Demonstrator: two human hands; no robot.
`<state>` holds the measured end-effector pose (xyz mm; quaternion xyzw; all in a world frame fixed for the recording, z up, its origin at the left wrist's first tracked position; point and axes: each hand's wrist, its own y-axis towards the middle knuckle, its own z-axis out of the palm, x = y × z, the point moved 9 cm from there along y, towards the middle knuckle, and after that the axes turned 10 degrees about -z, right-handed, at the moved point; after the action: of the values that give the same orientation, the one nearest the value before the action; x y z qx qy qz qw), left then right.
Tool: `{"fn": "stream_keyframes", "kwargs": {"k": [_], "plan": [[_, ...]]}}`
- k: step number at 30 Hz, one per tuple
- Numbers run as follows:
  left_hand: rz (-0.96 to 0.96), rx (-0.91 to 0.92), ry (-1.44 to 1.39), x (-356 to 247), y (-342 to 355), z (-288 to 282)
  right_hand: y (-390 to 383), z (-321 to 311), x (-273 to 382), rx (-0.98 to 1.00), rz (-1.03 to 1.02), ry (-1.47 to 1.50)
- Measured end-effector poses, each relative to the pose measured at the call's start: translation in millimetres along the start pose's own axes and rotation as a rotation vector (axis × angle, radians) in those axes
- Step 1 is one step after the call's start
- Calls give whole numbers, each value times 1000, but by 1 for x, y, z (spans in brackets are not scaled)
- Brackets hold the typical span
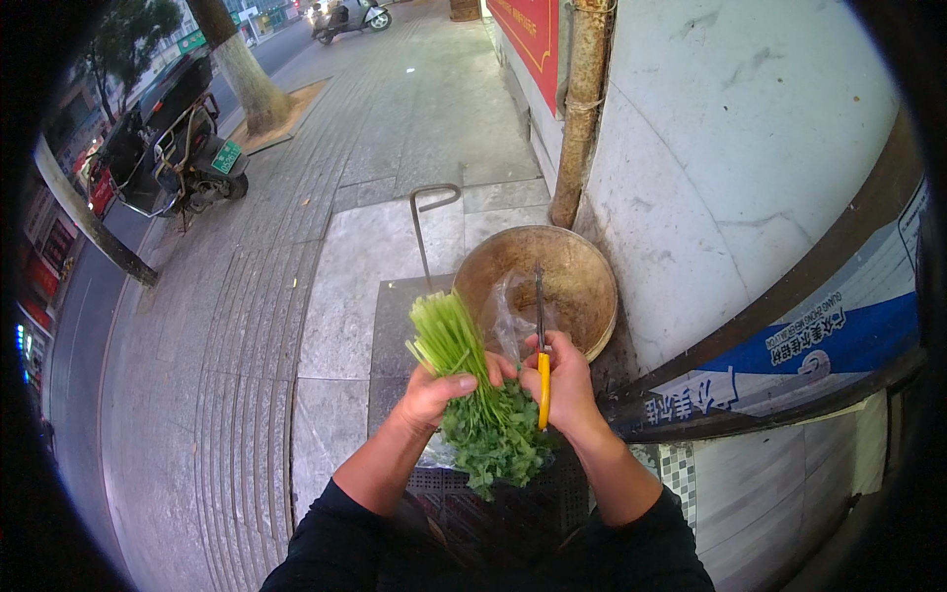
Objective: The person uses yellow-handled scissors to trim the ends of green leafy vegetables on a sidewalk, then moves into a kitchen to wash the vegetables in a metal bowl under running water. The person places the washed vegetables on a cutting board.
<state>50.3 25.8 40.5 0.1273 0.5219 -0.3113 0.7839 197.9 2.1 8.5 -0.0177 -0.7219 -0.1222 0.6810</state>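
My left hand [439, 393] is wrapped around a bunch of coriander [459, 345], its pale cut stems pointing up and away and its leafy end hanging towards me. In my right hand [565, 390] is a pair of scissors [544, 380] with yellow handles; the dark blades point away from me, over a wide round basin [607, 321]. The blades look closed and stand apart from the stems. My right fingers come close to the bunch, and whether they touch it I cannot tell. A clear plastic bag [506, 314] hangs at the basin's near left side.
A hooked metal rod [419, 232] rises left of the basin. Behind it, a rusty pipe [577, 128] runs down the marble wall [710, 148]. A parked scooter [192, 158] and a tree trunk [242, 74] stand on the pavement at left.
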Motion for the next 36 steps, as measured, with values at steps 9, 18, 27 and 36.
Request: {"fn": "stream_keyframes", "kwargs": {"k": [9, 18, 27, 36], "plan": [[302, -114, -248, -48, -29, -35, 24, -57, -15, -371, -200, -22], [323, -385, -255, -71, -51, -99, 22, -82, -13, -451, -106, -502], [294, -341, -336, -69, -53, -110, 30, -75, -49, -368, 37, -192], [191, -470, -301, -51, -47, -123, 24, -83, -31, -407, -125, -479]]}}
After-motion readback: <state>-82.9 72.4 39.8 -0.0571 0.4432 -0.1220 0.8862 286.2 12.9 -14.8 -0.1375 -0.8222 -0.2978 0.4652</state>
